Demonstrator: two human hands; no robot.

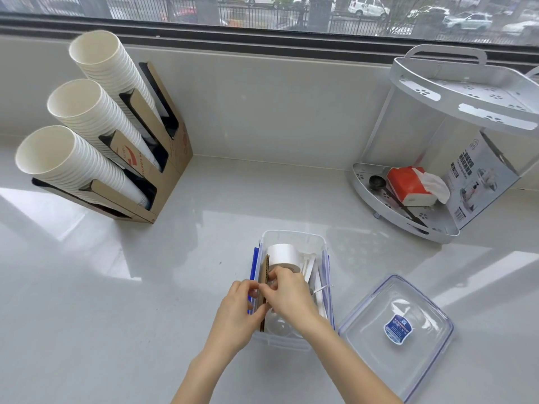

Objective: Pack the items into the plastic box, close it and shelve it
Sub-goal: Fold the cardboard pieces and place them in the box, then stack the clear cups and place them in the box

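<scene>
- Hands: I see my left hand point(237, 312) and right hand point(288, 293) both pinching a cardboard strip point(264, 275) inside the plastic box point(291, 239).
- Box sits open on the worktop point(145, 287), lid point(396, 333) just beside it.

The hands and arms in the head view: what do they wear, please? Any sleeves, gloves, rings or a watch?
Nothing visible. The left hand and the right hand are bare, without gloves, rings or a watch, and both forearms are uncovered down to the picture's bottom edge; no sleeve shows.

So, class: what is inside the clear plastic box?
A white tape roll, an upright cardboard piece and white plastic bits show; both hands cover the rest.
</scene>
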